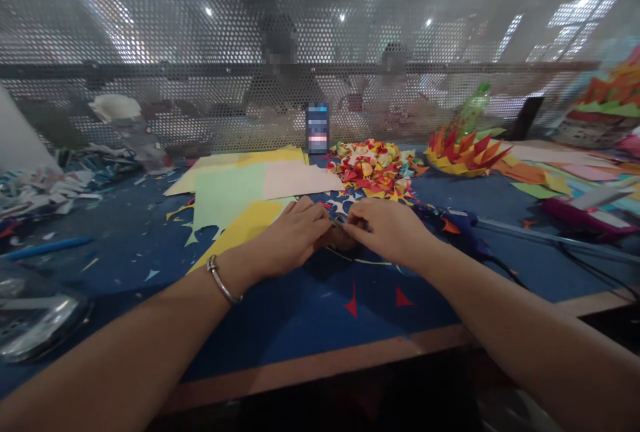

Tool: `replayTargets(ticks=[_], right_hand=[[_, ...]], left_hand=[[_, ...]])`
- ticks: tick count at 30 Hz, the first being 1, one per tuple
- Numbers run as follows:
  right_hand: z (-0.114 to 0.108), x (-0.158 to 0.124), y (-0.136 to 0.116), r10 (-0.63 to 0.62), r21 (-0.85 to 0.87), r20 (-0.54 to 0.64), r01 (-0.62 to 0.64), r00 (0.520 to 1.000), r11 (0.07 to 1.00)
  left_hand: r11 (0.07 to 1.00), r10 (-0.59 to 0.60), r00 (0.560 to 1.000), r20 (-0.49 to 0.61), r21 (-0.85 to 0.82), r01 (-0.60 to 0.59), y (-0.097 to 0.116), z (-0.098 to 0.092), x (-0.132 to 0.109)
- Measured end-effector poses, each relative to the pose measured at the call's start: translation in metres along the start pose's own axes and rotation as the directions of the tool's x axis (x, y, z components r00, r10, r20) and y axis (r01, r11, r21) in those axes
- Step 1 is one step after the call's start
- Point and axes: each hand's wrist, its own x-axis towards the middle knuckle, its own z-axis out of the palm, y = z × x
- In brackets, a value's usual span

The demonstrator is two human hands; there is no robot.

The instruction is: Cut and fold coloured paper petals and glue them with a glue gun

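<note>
Close together over the blue table, my left hand [293, 235] and my right hand [387, 227] meet at the fingertips. Both have curled, closed fingers around something small, with a thin greyish edge showing between them; its kind is mostly hidden. A silver bracelet [220, 280] circles my left wrist. Under and beside the left hand lie a yellow sheet [245, 235] and a green sheet [225, 195] with cut-out edges. Beyond the right hand is a pile of colourful folded paper pieces [373, 165]. Red paper scraps [353, 302] lie nearer the table's front edge.
A phone [317, 129] stands against the perforated metal screen [200, 39]. To the right lie a dark blue glue gun [463, 232], a magenta glue gun [590, 215] and a spiky paper ring [465, 155]. On the left are a blue pen [47, 247] and a clear plastic case [40, 319].
</note>
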Motion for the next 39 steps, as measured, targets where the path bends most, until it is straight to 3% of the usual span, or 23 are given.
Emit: replayTargets(ticks=[4, 7, 13, 19, 26, 39], right_hand=[[-0.002, 0.0, -0.001, -0.006, 0.161, -0.025, 0.01, 1.0, 0.987], [-0.003, 0.0, 0.0, -0.039, 0.254, -0.004, 0.039, 0.999, 0.966], [-0.007, -0.003, 0.004, -0.176, 0.277, 0.183, 0.121, 0.967, 0.953], [-0.014, -0.005, 0.005, -0.215, 0.249, 0.302, 0.141, 0.929, 0.958], [-0.014, -0.008, 0.004, -0.326, 0.233, 0.274, 0.267, 0.905, 0.935], [-0.009, -0.005, 0.005, -0.36, 0.129, 0.219, 0.338, 0.907, 0.932]], left_hand=[[0.994, -0.048, 0.997, -0.06, -0.106, 0.042, -0.005, -0.006, -0.001], [0.984, -0.082, 0.996, -0.046, -0.163, 0.074, -0.009, -0.009, -0.003], [0.991, -0.079, 0.997, 0.005, -0.108, 0.079, -0.008, -0.006, -0.005], [0.995, -0.078, 0.997, 0.011, -0.064, 0.079, -0.005, -0.005, -0.005], [0.996, -0.071, 0.997, 0.011, -0.06, 0.072, -0.003, -0.006, -0.005], [0.998, -0.054, 0.999, 0.003, -0.044, 0.054, -0.005, -0.006, -0.005]])
